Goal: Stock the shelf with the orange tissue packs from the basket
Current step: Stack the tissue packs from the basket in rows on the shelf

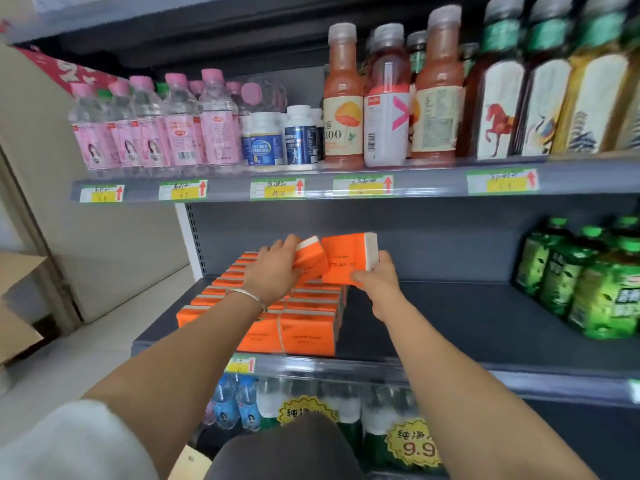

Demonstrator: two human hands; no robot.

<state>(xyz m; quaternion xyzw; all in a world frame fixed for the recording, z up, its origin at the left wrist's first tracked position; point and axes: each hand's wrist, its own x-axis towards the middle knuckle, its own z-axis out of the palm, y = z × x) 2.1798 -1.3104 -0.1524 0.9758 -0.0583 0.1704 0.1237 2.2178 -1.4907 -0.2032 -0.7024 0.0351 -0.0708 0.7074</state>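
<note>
Several orange tissue packs [304,332] lie stacked in rows on the left part of the grey middle shelf [450,320]. Above the back of the stack, my left hand [277,268] grips one tilted orange pack [310,259]. Right beside it, my right hand [375,278] holds a second orange pack [348,258] with a white end, thumb under its lower edge. The two held packs touch each other. The basket is not in view.
Green bottles [588,278] stand at the right end of the middle shelf. Pink-capped water bottles [156,129], white jars and juice bottles [384,98] fill the shelf above. Bottled water packs [311,407] sit below. A cardboard box [17,299] is at the left.
</note>
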